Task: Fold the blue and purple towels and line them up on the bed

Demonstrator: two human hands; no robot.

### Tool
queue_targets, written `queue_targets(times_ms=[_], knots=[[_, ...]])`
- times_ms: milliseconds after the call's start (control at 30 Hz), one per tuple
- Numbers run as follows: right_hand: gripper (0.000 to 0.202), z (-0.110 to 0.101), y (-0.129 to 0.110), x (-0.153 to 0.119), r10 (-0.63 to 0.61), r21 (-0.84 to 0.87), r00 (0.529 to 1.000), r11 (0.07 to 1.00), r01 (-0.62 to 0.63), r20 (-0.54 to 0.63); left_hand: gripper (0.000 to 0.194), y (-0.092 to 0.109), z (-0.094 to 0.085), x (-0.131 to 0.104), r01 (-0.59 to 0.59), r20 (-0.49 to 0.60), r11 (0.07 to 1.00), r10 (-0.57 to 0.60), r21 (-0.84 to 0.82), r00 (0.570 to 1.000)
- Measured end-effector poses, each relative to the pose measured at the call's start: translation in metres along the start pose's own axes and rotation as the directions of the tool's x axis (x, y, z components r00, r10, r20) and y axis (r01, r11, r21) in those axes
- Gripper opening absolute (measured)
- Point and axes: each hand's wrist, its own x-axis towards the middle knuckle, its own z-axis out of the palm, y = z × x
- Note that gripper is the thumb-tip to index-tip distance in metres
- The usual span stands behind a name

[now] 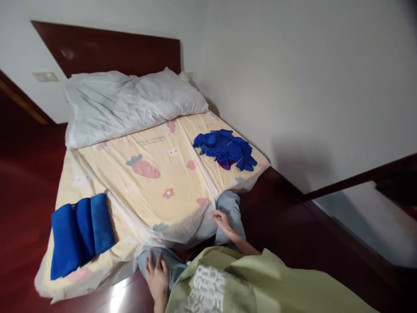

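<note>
My left hand (pixel 157 274) lies on my left thigh, fingers spread over the jeans and nothing in them. Resting by my right knee, my right hand (pixel 223 221) has loosely bent fingers and no visible object. On the bed's left front corner are blue folded cloths (pixel 81 232), set side by side in several rolled or folded bundles. A crumpled heap of blue clothes (pixel 224 148), with a bit of purple at its lower edge, lies on the right side of the bed. Neither hand touches the cloths.
The bed (pixel 146 139) has a cream sheet printed with strawberries and flowers. A white pillow or quilt (pixel 130 102) lies across its head, against a dark red headboard (pixel 114 50). White walls stand behind and to the right; the floor (pixel 276 226) is dark red.
</note>
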Motion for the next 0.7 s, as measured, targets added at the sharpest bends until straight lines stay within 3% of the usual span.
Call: queue_targets(times_ms=[100, 267, 367, 467, 633, 700], knots=[[0.018, -0.032, -0.011, 0.047, 0.042, 0.110, 0.995, 0.993, -0.033, -0.085, 0.050, 0.013, 0.019, -0.020, 0.002, 0.147, 1.000, -0.002, 0.003, 0.989], [0.030, -0.083, -0.037, 0.147, 0.082, 0.239, 0.965, 0.971, -0.021, -0.251, 0.050, 0.008, 0.007, -0.005, 0.047, 0.236, 0.999, -0.044, -0.005, 0.971], [0.037, -0.113, -0.055, 0.205, 0.107, 0.299, 0.939, 0.954, -0.005, -0.326, 0.043, 0.020, 0.001, 0.003, 0.106, 0.235, 0.994, -0.100, -0.013, 0.967], [0.041, -0.136, -0.069, 0.252, 0.128, 0.397, 0.938, 0.918, 0.011, -0.321, 0.033, 0.036, 0.001, 0.007, 0.185, 0.195, 0.983, -0.179, -0.017, 0.965], [0.045, -0.160, -0.084, 0.309, 0.001, 0.355, 0.967, 0.930, 0.093, -0.256, 0.026, 0.044, 0.005, 0.010, 0.258, 0.161, 0.966, -0.250, -0.031, 0.955], [0.050, -0.163, -0.089, 0.325, 0.040, 0.410, 0.957, 0.908, 0.085, -0.288, 0.027, 0.039, 0.007, 0.011, 0.276, 0.144, 0.961, -0.269, -0.026, 0.952]])
